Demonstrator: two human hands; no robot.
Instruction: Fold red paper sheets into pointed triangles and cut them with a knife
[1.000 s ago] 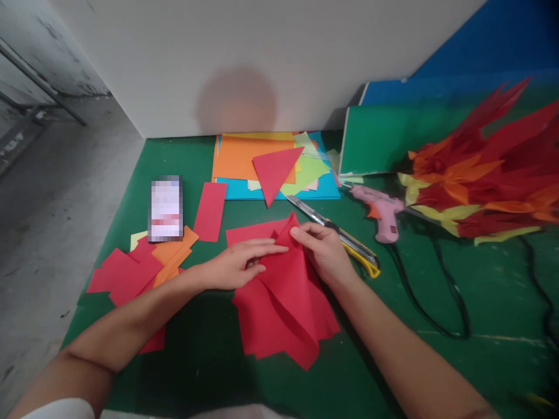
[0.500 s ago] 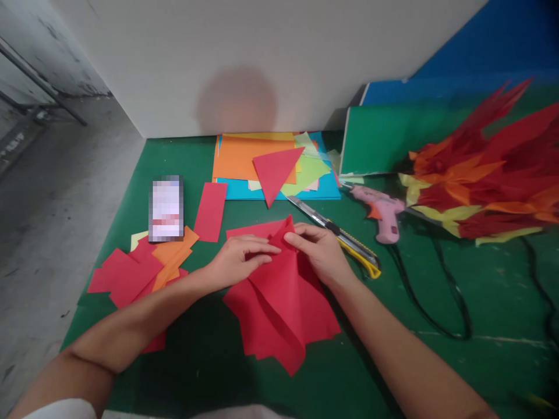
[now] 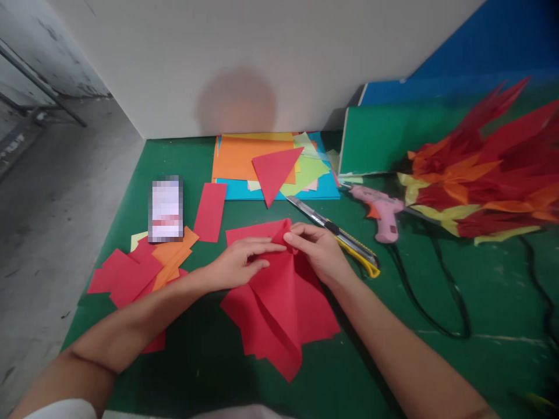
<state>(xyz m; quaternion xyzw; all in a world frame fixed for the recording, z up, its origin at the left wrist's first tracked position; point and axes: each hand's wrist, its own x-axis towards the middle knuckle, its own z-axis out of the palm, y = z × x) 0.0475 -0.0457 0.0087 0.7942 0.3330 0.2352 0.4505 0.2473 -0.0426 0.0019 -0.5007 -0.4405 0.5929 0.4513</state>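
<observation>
A folded sheet of red paper (image 3: 279,314) lies at the middle of the table, creased into a curved ridge that runs toward me. My right hand (image 3: 321,247) pinches its gathered far tip between thumb and fingers. From the other side, my left hand (image 3: 244,259) rests on the paper with its fingers stretched toward that tip and the thumb apart. More red sheets with uneven edges lie under the folded one. Just beyond my right hand is a yellow and black utility knife (image 3: 338,235) with its blade out.
Left are a blurred-out phone (image 3: 166,209) and red and orange paper scraps (image 3: 133,273). A red rectangle (image 3: 210,212) lies beside a stack of coloured paper (image 3: 248,160). Right are a pink glue gun (image 3: 379,210), its black cord (image 3: 410,302) and a red, orange and yellow paper flame piece (image 3: 484,169).
My left fingers have slid slightly right, closer to the pinched tip. The fold's near end has shifted a little left and toward me. My right hand stays nearly in place.
</observation>
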